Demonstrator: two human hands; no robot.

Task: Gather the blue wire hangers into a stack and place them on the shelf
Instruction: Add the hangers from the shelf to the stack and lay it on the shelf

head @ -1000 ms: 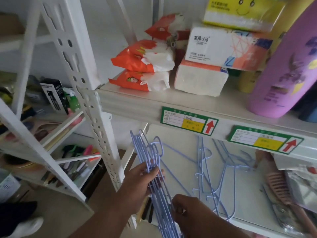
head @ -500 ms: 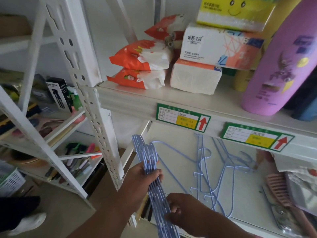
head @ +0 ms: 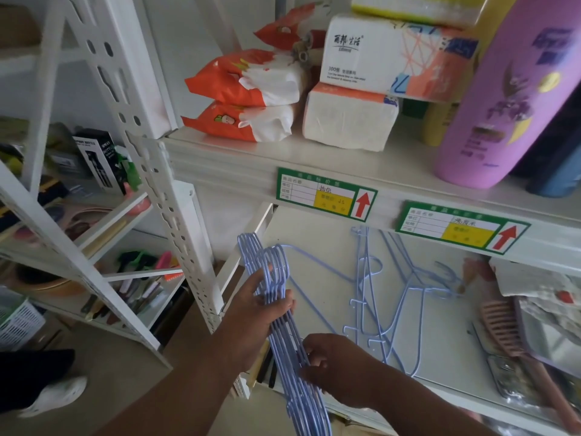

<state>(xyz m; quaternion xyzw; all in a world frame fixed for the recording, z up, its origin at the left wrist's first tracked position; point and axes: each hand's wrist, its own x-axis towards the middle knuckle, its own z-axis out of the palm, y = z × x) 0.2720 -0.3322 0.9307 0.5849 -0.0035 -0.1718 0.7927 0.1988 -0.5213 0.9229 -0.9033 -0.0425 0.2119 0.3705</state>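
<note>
A bundle of several blue wire hangers (head: pixel 284 336) stands on edge at the front left of the lower white shelf (head: pixel 317 243), hooks pointing up and away. My left hand (head: pixel 254 313) grips the bundle near the hooks. My right hand (head: pixel 333 363) pinches the same bundle lower down, by the shelf's front lip. More blue wire hangers (head: pixel 377 297) lie loose and tangled flat on the shelf to the right of my hands.
A pink comb (head: pixel 503 325) and packaged items lie at the shelf's right end. Above, the upper shelf carries tissue packs (head: pixel 349 118), orange-white bags (head: pixel 245 80) and a purple bottle (head: pixel 509 99). A white perforated upright (head: pixel 176 221) stands left; a second rack with tools lies beyond.
The hooks in the held bundle have closed together into a tighter stack. My right hand has slid up the bundle slightly. The loose hangers have not moved.
</note>
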